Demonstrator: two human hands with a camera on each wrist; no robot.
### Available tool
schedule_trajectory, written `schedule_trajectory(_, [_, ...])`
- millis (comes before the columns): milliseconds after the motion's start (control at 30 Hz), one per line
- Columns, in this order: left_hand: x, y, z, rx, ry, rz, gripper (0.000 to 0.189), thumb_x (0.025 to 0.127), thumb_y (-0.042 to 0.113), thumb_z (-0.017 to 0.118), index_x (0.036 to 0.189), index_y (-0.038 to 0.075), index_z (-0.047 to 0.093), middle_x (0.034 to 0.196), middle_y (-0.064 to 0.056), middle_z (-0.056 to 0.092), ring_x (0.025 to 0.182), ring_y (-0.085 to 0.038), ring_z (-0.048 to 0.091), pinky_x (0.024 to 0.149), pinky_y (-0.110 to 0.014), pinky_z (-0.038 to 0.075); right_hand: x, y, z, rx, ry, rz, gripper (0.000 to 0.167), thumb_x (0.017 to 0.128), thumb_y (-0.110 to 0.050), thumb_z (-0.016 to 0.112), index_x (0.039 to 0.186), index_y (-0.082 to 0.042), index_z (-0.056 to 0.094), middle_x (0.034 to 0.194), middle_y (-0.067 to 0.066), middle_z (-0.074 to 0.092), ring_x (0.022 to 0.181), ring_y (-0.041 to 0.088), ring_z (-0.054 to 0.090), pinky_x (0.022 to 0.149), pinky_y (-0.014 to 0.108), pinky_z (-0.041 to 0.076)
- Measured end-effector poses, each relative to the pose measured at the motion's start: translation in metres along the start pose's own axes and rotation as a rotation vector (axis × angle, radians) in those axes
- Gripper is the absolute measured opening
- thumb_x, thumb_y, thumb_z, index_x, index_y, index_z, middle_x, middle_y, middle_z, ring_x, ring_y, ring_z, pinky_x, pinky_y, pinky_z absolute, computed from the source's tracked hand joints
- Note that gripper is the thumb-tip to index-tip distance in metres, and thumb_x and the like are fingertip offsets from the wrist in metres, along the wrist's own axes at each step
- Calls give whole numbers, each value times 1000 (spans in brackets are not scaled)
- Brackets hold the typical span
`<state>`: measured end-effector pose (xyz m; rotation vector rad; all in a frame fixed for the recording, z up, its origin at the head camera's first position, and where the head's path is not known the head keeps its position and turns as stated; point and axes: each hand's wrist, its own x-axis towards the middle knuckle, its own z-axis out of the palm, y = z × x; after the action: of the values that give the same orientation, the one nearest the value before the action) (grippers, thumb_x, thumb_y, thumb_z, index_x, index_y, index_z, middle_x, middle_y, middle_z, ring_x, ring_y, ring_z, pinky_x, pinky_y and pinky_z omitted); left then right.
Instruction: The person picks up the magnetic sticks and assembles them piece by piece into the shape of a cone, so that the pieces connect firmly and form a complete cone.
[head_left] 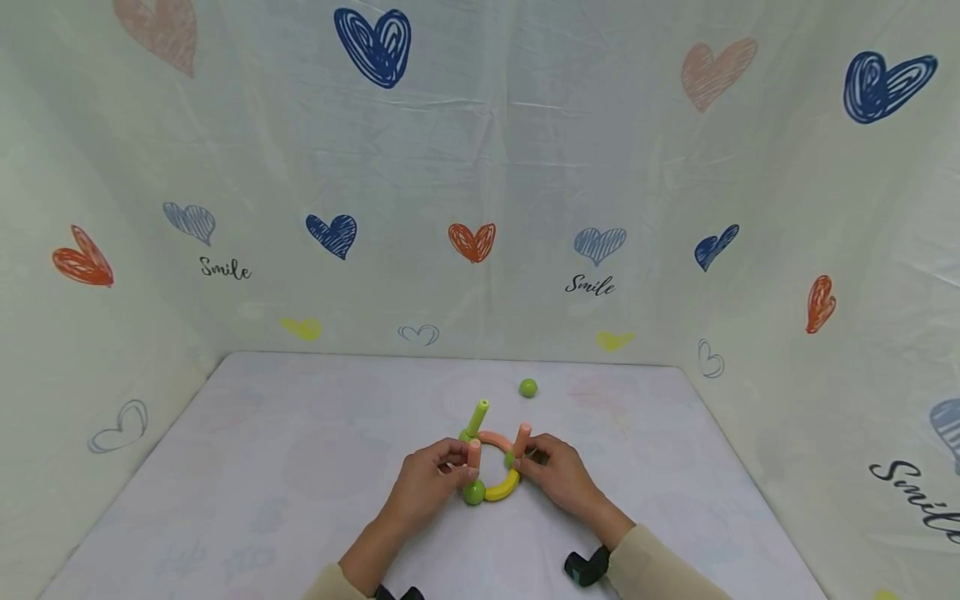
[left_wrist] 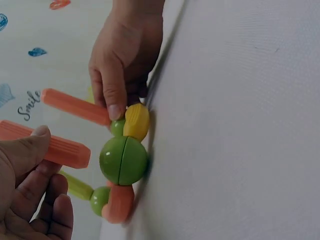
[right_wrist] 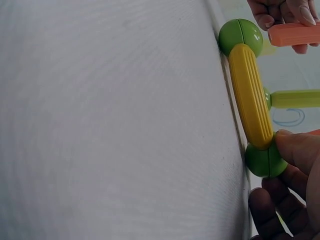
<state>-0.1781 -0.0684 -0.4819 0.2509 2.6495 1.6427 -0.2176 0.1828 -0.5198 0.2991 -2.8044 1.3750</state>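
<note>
My left hand [head_left: 429, 481] pinches a salmon rod [left_wrist: 70, 151] between thumb and fingers. In the left wrist view, its lower end stands just short of the front green ball [left_wrist: 124, 160]. That ball joins a yellow curved piece [right_wrist: 250, 95] and a salmon curved piece [left_wrist: 120, 204] in a ring on the table. My right hand [head_left: 564, 477] grips the ring's right green ball [right_wrist: 265, 160], thumb where the yellow piece meets it. A second salmon rod [head_left: 522, 437] stands up from that ball. From the back-left ball rises a lime-green rod [head_left: 477, 417].
A loose green ball [head_left: 528, 388] lies on the white table [head_left: 315, 433] behind the ring. A pale curtain [head_left: 480, 167] printed with hearts surrounds the table on the back and sides. Black wrist devices [head_left: 587, 567] sit at both cuffs.
</note>
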Motion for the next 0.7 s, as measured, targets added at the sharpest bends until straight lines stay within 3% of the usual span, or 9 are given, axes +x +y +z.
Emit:
schedule_trajectory(233, [-2,-6,7,33,-17,42,27,89,20,86,113,14,76,99,3,76,87,-9,66,73,-23,54,0,0,1,12,11,-19,18,92,-27,82,107,-19,79,99,-9,69,88,10,59,78,25,50])
schedule_trajectory(433, [-6,-15,14,134,-14,63,34,88,22,87,118,12,76,96,6,69,85,-8,56,71,-23,48,0,1,1,9,15,-3,20,91,-30,83,107,-19,78,98,-8,69,89,11,59,78,26,49])
schedule_trajectory(700, [-8,-24,14,187,49,115,31,86,15,87,113,8,76,96,6,71,84,-6,60,71,-22,50,-5,-2,5,1,-2,27,25,88,-32,86,106,-17,75,96,-7,67,87,11,58,77,25,49])
